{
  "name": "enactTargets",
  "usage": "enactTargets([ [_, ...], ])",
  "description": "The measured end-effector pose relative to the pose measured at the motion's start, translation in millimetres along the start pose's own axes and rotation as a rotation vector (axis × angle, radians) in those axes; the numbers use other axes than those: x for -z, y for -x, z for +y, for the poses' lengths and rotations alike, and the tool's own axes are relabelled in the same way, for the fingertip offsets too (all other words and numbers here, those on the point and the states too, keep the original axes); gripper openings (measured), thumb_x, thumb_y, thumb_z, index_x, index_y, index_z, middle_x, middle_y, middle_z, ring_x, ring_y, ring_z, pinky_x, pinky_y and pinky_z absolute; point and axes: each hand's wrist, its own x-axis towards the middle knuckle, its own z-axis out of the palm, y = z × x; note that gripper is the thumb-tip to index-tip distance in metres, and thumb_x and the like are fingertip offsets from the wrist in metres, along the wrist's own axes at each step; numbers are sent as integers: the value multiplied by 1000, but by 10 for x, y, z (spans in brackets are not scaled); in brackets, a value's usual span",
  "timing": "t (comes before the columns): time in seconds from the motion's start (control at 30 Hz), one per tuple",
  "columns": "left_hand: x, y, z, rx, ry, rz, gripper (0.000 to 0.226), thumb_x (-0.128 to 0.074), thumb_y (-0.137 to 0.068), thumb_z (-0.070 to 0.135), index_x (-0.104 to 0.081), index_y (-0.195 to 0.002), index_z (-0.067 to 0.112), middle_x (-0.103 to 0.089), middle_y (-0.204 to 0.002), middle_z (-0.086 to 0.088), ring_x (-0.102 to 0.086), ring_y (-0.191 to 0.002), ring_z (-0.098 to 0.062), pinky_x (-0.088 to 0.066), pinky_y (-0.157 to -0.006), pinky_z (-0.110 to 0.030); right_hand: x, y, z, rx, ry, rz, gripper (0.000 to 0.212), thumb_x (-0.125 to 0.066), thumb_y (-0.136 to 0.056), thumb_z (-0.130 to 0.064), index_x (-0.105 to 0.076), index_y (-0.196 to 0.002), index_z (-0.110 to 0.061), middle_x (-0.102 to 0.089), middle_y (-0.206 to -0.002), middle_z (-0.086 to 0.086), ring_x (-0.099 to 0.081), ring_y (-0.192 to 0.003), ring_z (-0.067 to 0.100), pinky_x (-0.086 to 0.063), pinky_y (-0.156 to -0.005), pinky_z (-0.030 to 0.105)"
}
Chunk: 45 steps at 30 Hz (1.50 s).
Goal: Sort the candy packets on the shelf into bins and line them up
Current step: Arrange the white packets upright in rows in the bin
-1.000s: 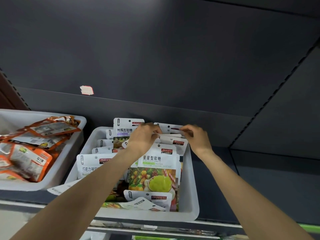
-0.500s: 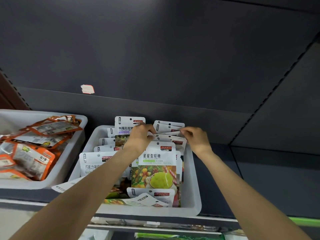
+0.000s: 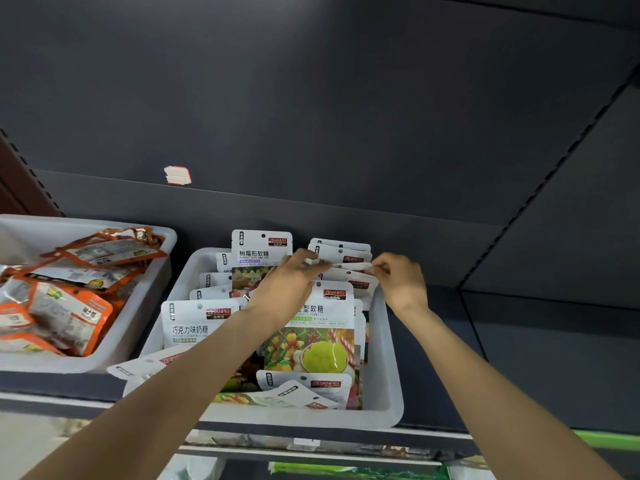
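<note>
A white bin (image 3: 381,341) on the dark shelf holds several white candy packets standing in rows. Both my hands reach to its back right. My left hand (image 3: 291,282) and my right hand (image 3: 398,278) pinch the two ends of the top edge of one white packet (image 3: 349,266) in the right-hand row. In front of it stands a packet with a green fruit picture (image 3: 318,344). A raspberry gummy packet (image 3: 261,251) stands tall in the left row, and a chocolate milk candy packet (image 3: 194,323) leans at the front left.
A second white bin (image 3: 114,348) at the left holds several orange-edged packets (image 3: 69,313) lying in a heap. The dark shelf surface (image 3: 536,358) stretches to the right of the bins. A green strip (image 3: 609,439) runs along the shelf's front edge.
Both hands stay at the back right row of packets. The fingers have shifted slightly along the top edge of the packet they pinch; the view has drifted a little.
</note>
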Motion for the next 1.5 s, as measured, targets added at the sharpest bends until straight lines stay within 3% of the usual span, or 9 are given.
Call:
enactTargets([
  [0.17,-30,-49,-13,31,147,11,42,-47,-98,13,-46,-139,22,-41,-138,-1,-53,-111,-20,-49,-91,-33,38,-25,-5,-41,-131,-1,7,-66,-87,-15,-65,-94,-12,-67,-96,2,-58,-83,11,-46,-72,23],
  [0.27,0,-182,-21,142,270,57,33,-49,-96,11,-56,-127,20,-53,-121,-4,-60,-101,-22,-52,-85,-38,140,-32,-18,-72,-334,-97,7,-69,-83,-6,-68,-88,-10,-68,-93,7,-65,-89,20,-57,-79,35],
  [0.37,15,-254,-33,193,277,59,28,-49,-95,10,-60,-117,24,-62,-110,-2,-62,-97,-21,-54,-82,-40,206,-54,-8,-110,-466,-111,12,-63,-87,-2,-68,-83,-13,-68,-89,8,-67,-88,26,-56,-72,32],
  [0.5,31,-232,-62,216,334,40,41,-52,-93,8,-48,-127,31,-65,-97,7,-63,-92,-17,-56,-78,-41,165,-121,-34,-22,-356,90,13,-59,-91,-7,-70,-87,-13,-71,-92,7,-68,-82,22,-57,-74,35],
  [0.63,88,-225,-54,228,366,16,59,-56,-92,8,-32,-138,36,-64,-93,9,-64,-89,-15,-56,-79,-40,173,-163,-171,123,-169,302,14,-56,-94,-14,-70,-96,-12,-71,-95,-1,-65,-86,15,-46,-71,21],
  [0.8,136,-330,-60,199,368,16,49,-58,-92,9,-41,-136,25,-69,-99,2,-64,-95,-17,-53,-87,-36,51,-173,-147,192,17,14,16,-56,-94,-13,-69,-103,-12,-69,-103,4,-65,-94,19,-52,-79,28],
  [1.07,105,-478,-60,242,454,41,30,-57,-93,10,-55,-122,19,-71,-99,-2,-66,-95,-19,-52,-90,-33,108,-104,-45,118,-148,-103,21,-61,-91,-17,-70,-108,-10,-68,-110,4,-62,-101,16,-41,-80,18],
  [1.3,104,-501,-93,243,485,75,23,-60,-91,7,-61,-114,11,-72,-97,-6,-65,-89,-15,-47,-82,-19,127,-140,-106,171,-105,-97,14,-61,-90,-11,-72,-98,-8,-70,-102,6,-62,-96,16,-44,-85,22],
  [1.5,109,-405,-117,201,422,155,18,-57,-92,4,-68,-105,11,-64,-104,1,-60,-88,-8,-41,-73,-3,101,-143,-123,216,-94,132,14,-57,-92,-11,-70,-99,-9,-67,-100,6,-62,-90,16,-41,-74,18],
])
